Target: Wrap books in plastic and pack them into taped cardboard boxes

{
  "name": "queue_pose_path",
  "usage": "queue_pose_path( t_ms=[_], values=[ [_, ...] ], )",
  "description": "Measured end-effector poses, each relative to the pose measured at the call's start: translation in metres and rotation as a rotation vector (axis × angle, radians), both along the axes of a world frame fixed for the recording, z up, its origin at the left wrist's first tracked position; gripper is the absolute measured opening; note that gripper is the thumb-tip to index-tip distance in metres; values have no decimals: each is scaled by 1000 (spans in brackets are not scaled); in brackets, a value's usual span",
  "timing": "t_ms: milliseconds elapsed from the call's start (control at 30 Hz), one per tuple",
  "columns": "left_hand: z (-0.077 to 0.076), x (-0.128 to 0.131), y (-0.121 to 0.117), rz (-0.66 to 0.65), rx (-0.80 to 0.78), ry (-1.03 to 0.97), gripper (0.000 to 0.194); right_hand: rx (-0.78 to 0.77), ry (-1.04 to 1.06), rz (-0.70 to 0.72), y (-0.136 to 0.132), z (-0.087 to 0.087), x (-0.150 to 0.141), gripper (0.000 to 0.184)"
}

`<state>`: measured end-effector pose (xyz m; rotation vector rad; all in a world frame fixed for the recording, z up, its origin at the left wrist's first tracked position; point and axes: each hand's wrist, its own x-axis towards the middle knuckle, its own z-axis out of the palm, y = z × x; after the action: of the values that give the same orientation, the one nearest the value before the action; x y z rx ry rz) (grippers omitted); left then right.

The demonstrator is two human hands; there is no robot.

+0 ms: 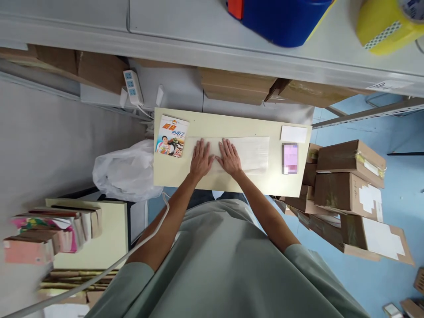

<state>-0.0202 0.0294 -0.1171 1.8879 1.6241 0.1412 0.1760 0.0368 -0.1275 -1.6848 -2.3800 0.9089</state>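
Observation:
A long, thin, whitish see-through sheet [254, 152] lies flat on the pale yellow tabletop [232, 126]; I cannot tell whether it is plastic or paper. My left hand [201, 159] rests palm down on its left part, fingers stretched forward. Beside it my right hand [229, 157] presses flat on the sheet too, with the fingers extended and the thumbs almost meeting. Neither hand grips anything. Left of my left hand lies a booklet [172, 137] with a colourful cover. Toward the right end are a white card [293, 134] and a phone [290, 158] with a pinkish, blurred screen.
A grey shelf [185, 44] spans the far side, holding a blue container [285, 20] and yellow tape [391, 26]. A power strip [133, 87] stands behind the table. A white plastic bag [127, 170] hangs at left, near stacked books [59, 232]. Cardboard boxes [334, 190] pile up right.

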Motion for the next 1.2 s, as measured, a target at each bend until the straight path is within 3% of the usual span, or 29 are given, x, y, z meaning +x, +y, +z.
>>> queue_pose_path(
  t_ms=[167,333,567,733,867,1000,1100,1200],
  values=[
    [-8,-10,2,57,-10,45,92,15,-23,-104,-16,-4,29,81],
    [-13,-7,-2,103,22,25,92,23,-104,-260,-36,3,71,86],
    [-22,-10,-4,116,97,-55,91,81,-233,-279,-57,2,90,88],
    [-16,-9,6,103,130,-139,86,86,-203,-298,-60,9,74,89],
    [-9,15,10,196,166,-179,78,85,-106,-211,-41,8,35,79],
    [-11,40,-1,248,168,-173,69,70,-37,-164,-18,-4,0,66],
    [-17,43,-10,225,144,-148,71,69,-25,-178,-12,-10,-7,66],
    [-21,33,-9,149,132,-106,75,81,-48,-232,-17,-12,3,70]
  ],
)
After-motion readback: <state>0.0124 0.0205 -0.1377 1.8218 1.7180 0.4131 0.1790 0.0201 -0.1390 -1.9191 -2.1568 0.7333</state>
